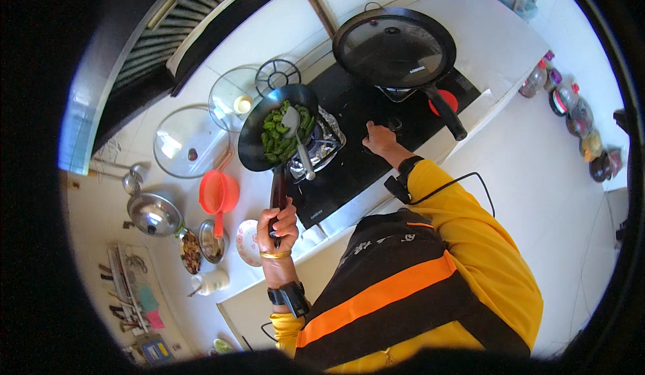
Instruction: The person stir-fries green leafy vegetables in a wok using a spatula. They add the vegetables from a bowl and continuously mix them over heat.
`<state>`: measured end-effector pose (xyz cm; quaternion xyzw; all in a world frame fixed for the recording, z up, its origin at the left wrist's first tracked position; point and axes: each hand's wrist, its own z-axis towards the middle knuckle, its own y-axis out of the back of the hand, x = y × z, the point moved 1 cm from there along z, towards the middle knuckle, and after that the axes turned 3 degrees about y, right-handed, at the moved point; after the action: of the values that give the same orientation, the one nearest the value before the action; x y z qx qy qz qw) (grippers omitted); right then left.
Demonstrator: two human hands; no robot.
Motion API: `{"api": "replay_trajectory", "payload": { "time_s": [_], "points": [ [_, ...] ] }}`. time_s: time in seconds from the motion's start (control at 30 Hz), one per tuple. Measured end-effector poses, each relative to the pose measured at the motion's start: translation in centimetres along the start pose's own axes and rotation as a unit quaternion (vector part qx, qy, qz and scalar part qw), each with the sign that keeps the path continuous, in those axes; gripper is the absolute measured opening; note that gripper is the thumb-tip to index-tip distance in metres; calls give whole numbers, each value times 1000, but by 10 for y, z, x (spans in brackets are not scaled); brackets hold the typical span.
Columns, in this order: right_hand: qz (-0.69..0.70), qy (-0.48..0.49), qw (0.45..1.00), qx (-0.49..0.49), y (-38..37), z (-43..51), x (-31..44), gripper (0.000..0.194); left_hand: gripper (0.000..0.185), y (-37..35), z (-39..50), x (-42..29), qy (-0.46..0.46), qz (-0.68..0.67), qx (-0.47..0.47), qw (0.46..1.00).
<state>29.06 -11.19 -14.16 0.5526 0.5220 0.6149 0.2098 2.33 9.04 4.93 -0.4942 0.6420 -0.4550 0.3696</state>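
My left hand (278, 226) is closed around the dark handle of a wok (252, 145), which is tilted over the left burner. Green peppers (277, 138) lie in this wok, and a metal spatula (291, 123) rests on them with its grey handle (305, 161) over the rim. At the middle of the black glass gas stove (332, 188), my right hand (379, 139) is at a control knob, mostly hidden beneath the fingers; a second knob (394, 123) shows beside it. A larger lidded pan (395, 47) sits on the right burner (395, 94), its handle pointing towards me.
Left of the wok are glass lids (190, 140), a black ring-shaped stand (278, 76), a red plastic ladle (219, 193), metal bowls (154, 214), a dish of chopped food (190, 251), a floral plate (248, 243) and a white jar (211, 280). A red disc (444, 103) lies under the pan's handle.
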Motion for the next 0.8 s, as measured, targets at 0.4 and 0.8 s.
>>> {"api": "replay_trajectory", "payload": {
  "time_s": [0.4,0.8],
  "points": [
    [35,-21,999,3,9,-5,6,54,42,-2,0,2,-15,-6,-12,1000],
    [31,-27,999,7,9,-4,6,59,42,-2,-1,3,-17,5,-14,1000]
  ]
}}
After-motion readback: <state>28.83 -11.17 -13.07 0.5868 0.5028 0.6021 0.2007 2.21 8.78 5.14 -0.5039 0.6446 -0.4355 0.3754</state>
